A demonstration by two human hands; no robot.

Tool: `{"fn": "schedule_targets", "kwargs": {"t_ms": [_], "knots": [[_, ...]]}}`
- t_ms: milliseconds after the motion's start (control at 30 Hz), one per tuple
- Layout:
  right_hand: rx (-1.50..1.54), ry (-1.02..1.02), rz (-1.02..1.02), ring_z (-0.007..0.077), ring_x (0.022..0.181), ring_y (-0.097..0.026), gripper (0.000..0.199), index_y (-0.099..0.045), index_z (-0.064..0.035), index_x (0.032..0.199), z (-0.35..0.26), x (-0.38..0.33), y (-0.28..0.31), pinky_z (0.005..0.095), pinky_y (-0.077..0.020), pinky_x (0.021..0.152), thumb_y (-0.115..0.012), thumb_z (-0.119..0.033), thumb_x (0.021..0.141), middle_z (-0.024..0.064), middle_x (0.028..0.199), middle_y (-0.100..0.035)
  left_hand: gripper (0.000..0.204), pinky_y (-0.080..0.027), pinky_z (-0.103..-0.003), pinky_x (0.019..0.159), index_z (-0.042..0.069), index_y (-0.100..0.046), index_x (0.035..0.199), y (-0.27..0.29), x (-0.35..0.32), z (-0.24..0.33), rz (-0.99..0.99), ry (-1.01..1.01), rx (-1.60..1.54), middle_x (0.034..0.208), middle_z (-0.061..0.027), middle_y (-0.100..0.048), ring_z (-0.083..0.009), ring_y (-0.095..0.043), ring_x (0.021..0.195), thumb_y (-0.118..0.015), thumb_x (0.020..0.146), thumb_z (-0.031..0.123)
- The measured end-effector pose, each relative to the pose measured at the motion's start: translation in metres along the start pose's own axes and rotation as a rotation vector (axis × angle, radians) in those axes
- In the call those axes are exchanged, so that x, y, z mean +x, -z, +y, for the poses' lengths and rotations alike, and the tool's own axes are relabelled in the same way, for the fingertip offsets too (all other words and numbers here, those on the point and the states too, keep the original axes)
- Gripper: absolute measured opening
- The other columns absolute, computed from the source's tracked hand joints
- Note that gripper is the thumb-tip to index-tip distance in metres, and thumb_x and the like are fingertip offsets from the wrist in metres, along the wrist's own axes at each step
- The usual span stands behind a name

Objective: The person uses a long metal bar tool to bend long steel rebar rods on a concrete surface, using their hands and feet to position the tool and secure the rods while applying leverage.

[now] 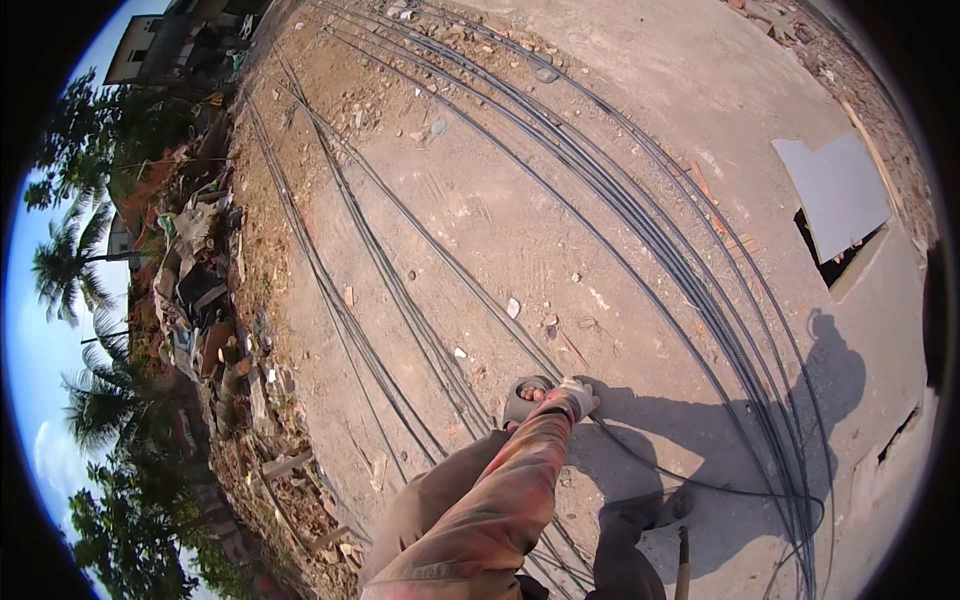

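— On the concrete, right by my foot, where was the bar?
— The thin rod lay flat on the slab, curving from my sandalled foot off to my right, toward the ends of the long rod bundle.
— And your hand?
— My left hand, gloved, was down on the near end of it, fingers curled over. Whether they had closed round the bar I couldn't tell; the glove was too small in view.
— So what stage was that?
— I'd judge it the taking-hold stage: bent low, hand at the bar, bar not lifted. Any next move would have called for a firm grip and a clear foot, since that much steel whips and drags on the other bars.
— What lay around you?
— More rods ran in lines across the slab. Farther out, a grey board half covered a hole, and a rubble heap edged the dirt on my left.
— Anything you couldn't see?
— My right hand was out of sight. A tool handle was cut off at the lower edge, so I couldn't say what it was. The rod's far end got lost among the bundle.
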State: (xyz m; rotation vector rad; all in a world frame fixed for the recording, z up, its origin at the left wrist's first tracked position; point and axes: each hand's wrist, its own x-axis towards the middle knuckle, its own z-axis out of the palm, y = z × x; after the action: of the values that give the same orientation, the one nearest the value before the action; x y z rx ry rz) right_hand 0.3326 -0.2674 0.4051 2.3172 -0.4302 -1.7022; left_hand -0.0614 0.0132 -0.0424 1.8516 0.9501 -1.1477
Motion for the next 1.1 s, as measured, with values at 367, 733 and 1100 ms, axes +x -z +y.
{"fn": "schedule_targets", "kwargs": {"t_ms": [367,733,1100], "knots": [[-0.052,0.050,0.044,0.0125,0.048,-0.044,0.036,-0.037,-0.0111,0.121,0.012,-0.012,-0.012,0.0284,-0.0348,0.041,-0.054,-0.015,0.089,0.0027,0.064,-0.048,0.043,-0.047,-0.048,0.087,0.013,-0.062,0.118,0.094,-0.139,0.027,-0.253,-0.129,-0.004,0.104,-0.0151,-0.067,-0.0343,-0.062,0.102,-0.056,0.087,0.043],[0.455,0.270,0.021,0.0165,0.031,-0.039,0.003,-0.052,-0.0079,0.085,0.003,0.012,-0.041,0.0326,-0.0273,0.028,-0.049,-0.008,0.085,0.0042,0.045,-0.041,0.037,-0.050,-0.046,0.083,0.009,-0.067,0.108,0.271,-0.240,0.089,0.093,-0.270,0.169,0.097,-0.0159,-0.068,-0.0357,-0.064,0.096,-0.053,0.089,0.038],[1.372,-0.138,-0.463,0.0166,0.054,-0.052,0.012,-0.044,-0.0043,0.098,-0.059,0.029,-0.073,0.0314,-0.0433,0.040,-0.046,-0.006,0.086,0.0091,0.075,-0.051,0.029,-0.048,-0.044,0.072,0.004,-0.062,0.096,0.429,-0.129,0.094,0.277,-0.418,0.241,0.086,-0.0238,-0.064,-0.0440,-0.060,0.082,-0.052,0.093,0.031]]}}
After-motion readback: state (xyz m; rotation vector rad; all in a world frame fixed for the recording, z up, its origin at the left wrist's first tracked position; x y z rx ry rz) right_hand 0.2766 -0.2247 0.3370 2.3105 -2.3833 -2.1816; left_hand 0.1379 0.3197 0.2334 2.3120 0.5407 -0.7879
